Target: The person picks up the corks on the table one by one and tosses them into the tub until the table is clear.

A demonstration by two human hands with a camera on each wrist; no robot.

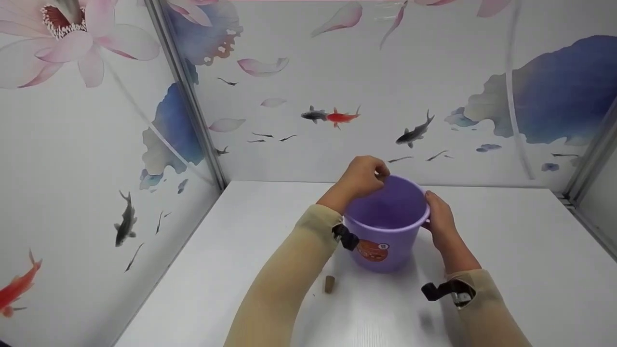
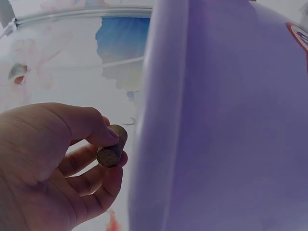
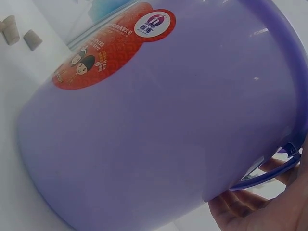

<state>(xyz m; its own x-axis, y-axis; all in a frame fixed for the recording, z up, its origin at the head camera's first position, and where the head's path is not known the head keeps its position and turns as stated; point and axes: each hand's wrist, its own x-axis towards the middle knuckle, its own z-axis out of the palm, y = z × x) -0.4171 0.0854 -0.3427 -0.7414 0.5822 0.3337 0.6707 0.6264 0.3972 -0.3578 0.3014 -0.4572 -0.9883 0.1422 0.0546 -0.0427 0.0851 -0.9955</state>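
My left hand (image 1: pixel 362 177) is raised at the far-left rim of a purple plastic bucket (image 1: pixel 385 246). In the left wrist view, its thumb and fingers pinch a short brown cork (image 2: pixel 111 147) close beside the bucket's rim. The bucket stands tilted on the white table, its mouth facing up. My right hand (image 1: pixel 441 219) holds the bucket at its right side, thumb at the rim. In the right wrist view, its fingers curl around the purple handle (image 3: pixel 269 175) and against the bucket's wall. A red-and-orange label (image 3: pixel 106 50) shows on the bucket's front.
Another cork (image 1: pixel 329 284) lies on the white table (image 1: pixel 270 212) by my left forearm. More cork pieces (image 3: pixel 32 40) show on the table in the right wrist view. White walls (image 1: pixel 289 159) printed with fish and lotus enclose the table.
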